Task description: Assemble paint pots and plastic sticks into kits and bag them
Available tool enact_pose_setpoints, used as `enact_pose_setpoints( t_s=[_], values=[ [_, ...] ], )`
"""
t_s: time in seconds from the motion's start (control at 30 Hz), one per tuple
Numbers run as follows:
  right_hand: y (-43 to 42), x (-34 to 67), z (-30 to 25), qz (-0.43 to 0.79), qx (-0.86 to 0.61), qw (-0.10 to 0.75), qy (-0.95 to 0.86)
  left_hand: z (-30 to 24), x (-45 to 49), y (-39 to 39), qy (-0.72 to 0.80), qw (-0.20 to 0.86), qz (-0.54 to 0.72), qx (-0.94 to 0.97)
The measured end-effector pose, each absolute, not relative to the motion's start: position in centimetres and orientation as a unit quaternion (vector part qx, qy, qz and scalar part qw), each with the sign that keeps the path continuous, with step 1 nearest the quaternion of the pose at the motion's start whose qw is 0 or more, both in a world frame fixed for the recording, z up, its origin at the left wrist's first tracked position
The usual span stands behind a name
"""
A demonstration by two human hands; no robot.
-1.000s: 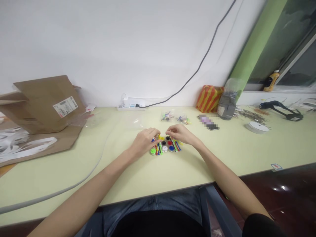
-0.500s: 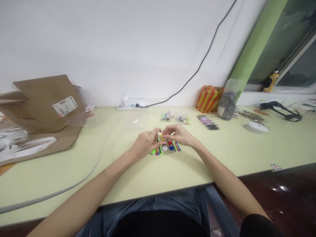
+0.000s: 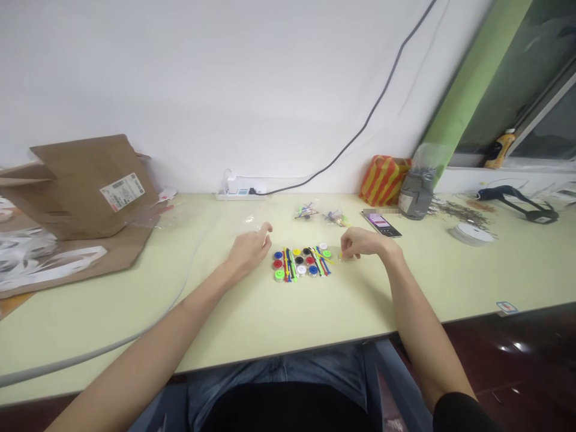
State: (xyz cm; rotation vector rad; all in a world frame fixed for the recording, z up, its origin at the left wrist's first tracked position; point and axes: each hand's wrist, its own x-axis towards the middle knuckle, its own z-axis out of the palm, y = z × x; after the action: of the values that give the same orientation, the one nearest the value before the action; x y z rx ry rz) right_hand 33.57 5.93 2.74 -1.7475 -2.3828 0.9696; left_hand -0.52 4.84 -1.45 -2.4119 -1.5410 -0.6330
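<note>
Hands drawn apart since the earlier frames, when both hung over the layout, a person sits at a pale yellow-green desk [image 3: 360, 312] with the work now uncovered between them. Twelve or so round plastic discs [image 3: 299, 260] in blue, red, lime green, yellow, black and white lie flat in rows, with coloured plastic strips [image 3: 288, 265] laid between the columns, all at the desk's centre and touching neither hand.

The right hand [image 3: 362, 243] rests just beside the layout, its fingers curled narrowly around what may be a small yellow piece [image 3: 341, 257], too small to tell for certain. The left hand [image 3: 249, 251] stands on the other side, near the discs, loosely curled, with nothing visible in it.

Beyond the layout lie two small clear bags [image 3: 306, 211] of coloured pieces and a smartphone [image 3: 381, 225], partly blurred. A power strip [image 3: 238, 193] sits against the wall. To the left, a brown cardboard mailer [image 3: 85, 186] leans over white paper strips [image 3: 45, 258]. To the right stand a striped orange-and-yellow bag [image 3: 384, 180] and a grey bag [image 3: 414, 197], with a white tape roll [image 3: 471, 234] and a heap of thin metal scraps [image 3: 459, 215] nearby.
</note>
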Motion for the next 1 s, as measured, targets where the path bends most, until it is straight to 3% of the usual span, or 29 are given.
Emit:
enact_pose_setpoints(
  t_s=[0.33, 1.0],
  values=[
    [5.2, 31.9, 3.2, 0.355, -0.509, -0.020, -0.784, -2.1, -2.0, 6.0, -0.597, 0.071, -0.042, -0.798],
    [4.9, 31.2, 3.2, 0.335, -0.492, -0.017, -0.804, -2.0, -1.6, 5.8, -0.602, 0.056, -0.031, -0.796]
  ],
)
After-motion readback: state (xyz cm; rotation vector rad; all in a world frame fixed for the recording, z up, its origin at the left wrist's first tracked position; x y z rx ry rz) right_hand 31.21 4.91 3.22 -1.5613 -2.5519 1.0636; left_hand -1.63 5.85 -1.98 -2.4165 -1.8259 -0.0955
